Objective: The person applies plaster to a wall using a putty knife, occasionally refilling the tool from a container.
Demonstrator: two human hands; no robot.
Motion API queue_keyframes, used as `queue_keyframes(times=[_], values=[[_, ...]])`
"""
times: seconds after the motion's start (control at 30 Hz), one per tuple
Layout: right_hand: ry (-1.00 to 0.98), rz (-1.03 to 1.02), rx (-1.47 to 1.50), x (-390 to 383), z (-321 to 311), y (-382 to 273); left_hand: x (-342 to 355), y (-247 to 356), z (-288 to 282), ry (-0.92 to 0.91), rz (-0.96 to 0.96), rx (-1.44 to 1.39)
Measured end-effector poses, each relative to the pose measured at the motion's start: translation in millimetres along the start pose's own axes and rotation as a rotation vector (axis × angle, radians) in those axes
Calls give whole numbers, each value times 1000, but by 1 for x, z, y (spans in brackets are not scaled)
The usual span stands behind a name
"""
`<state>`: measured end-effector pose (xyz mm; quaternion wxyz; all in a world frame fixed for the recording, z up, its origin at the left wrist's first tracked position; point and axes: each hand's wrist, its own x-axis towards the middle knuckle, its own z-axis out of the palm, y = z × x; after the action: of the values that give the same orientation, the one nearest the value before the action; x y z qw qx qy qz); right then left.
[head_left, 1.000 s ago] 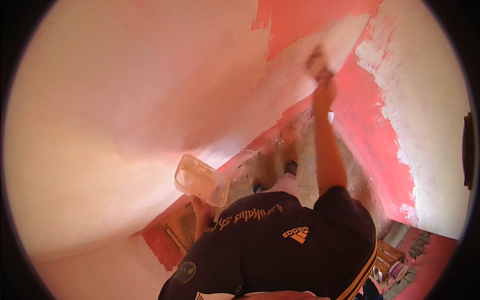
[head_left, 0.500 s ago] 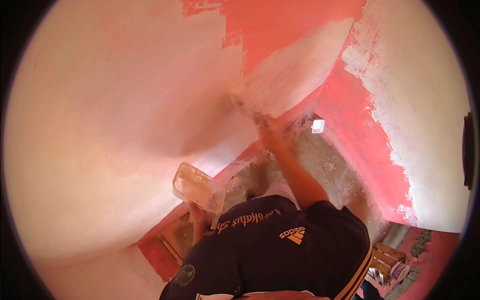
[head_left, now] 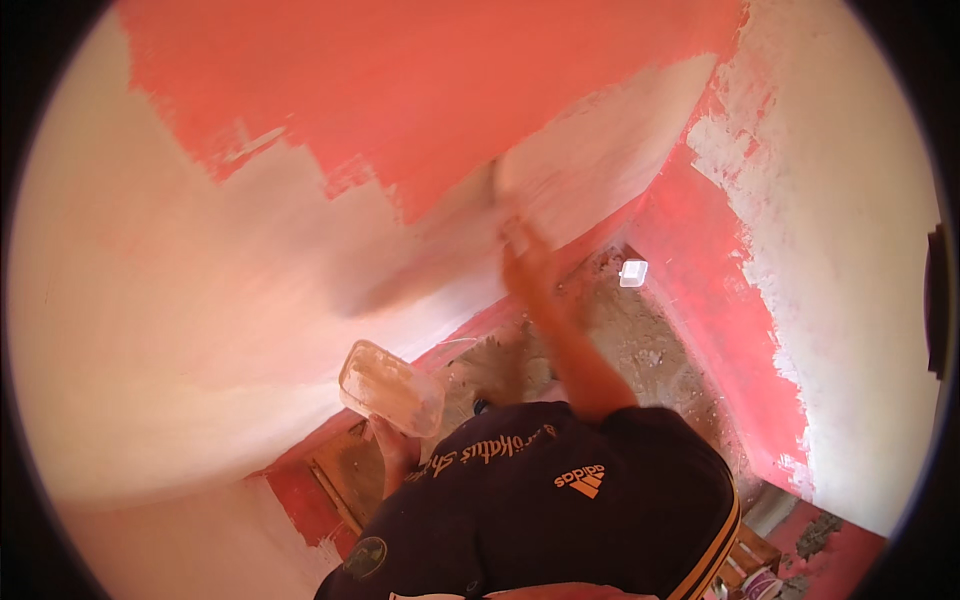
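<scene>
My left hand (head_left: 391, 440) is closed on the near end of a clear, rectangular plastic tub (head_left: 392, 388) smeared inside with pale material, held close to the wall. My right arm reaches forward, and my right hand (head_left: 527, 258) grips a thin-handled tool (head_left: 502, 190) against the wall; motion blur hides whether it is a brush or a scraper. In front of me, the wall carries a large red-pink area (head_left: 420, 90) with ragged lower edges. Below it, the surface is pale and pinkish (head_left: 250, 300).
A small white container (head_left: 632, 273) stands on the dirty floor (head_left: 650, 340) by the corner. The right wall is pale above a ragged red band (head_left: 715, 270). Behind me at lower right are a wooden crate (head_left: 752, 556) and a white bucket (head_left: 764, 584).
The view has shifted so more of the red wall area shows. My right hand has moved slightly up the wall with the tool. My left hand still holds the tub.
</scene>
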<state>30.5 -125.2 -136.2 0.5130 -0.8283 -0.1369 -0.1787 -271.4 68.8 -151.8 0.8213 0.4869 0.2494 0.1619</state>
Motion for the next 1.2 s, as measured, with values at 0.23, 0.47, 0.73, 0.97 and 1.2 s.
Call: queue_keyframes(times=[0.23,0.47,0.73,0.97,1.2], values=[[140,504,504,54,-87,31,-9,-22,62,56,-39,-101],[185,-57,263,84,-73,47,-22,-58,90,173,-45,138],[40,188,62,92,-115,77,-20,-33,122,141,115,51],[251,-159,224,80,-54,37,-25,-47,118,184,75,326],[10,22,560,50,-70,55,-31,-47,143,275,27,170]])
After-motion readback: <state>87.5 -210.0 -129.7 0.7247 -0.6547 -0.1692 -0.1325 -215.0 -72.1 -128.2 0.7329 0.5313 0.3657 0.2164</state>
